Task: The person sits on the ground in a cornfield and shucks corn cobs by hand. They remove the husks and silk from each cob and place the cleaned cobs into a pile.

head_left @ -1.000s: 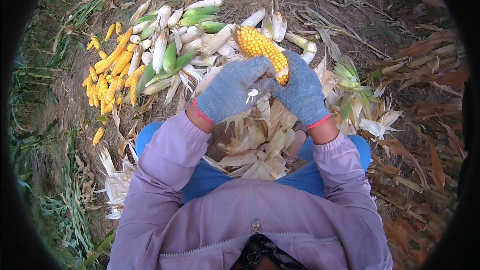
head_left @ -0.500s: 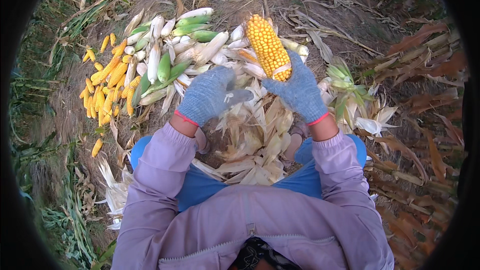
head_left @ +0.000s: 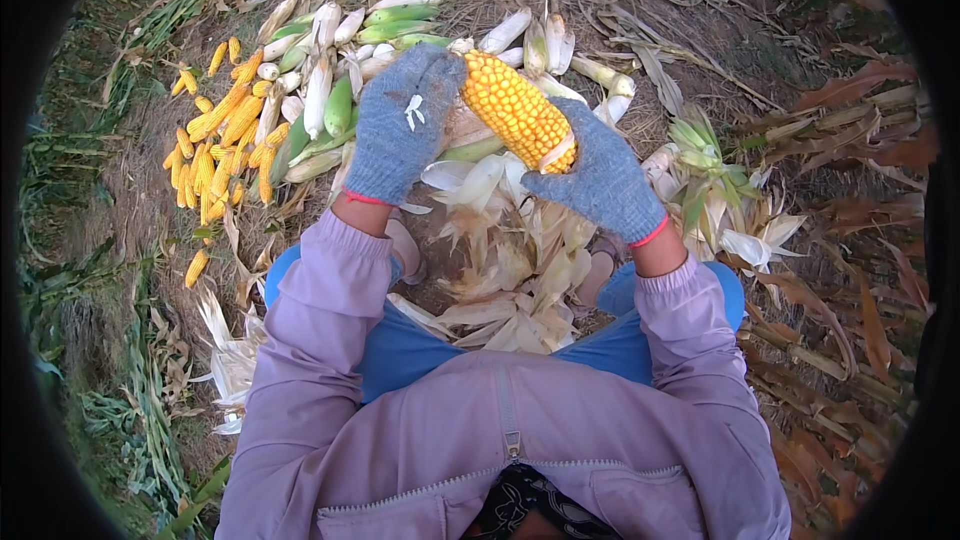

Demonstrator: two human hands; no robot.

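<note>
A bare yellow corn cob (head_left: 512, 108) is held up in front of me, tilted, between both gloved hands. My left hand (head_left: 402, 120), in a grey-blue knit glove, grips the cob's top end. My right hand (head_left: 598, 175), gloved the same, holds the lower end where pale husk leaves still hang. Below the hands lies a heap of stripped dry husks (head_left: 510, 270) between my knees.
A pile of husked yellow cobs (head_left: 218, 145) lies at the left. Unhusked green and white ears (head_left: 340, 60) lie beyond my hands. Dry stalks and brown leaves (head_left: 840, 170) cover the ground at the right; green grass (head_left: 110, 360) borders the left.
My left hand has risen from the husk heap to the cob's top end. The cob has stayed up in my right hand, tilting slightly left.
</note>
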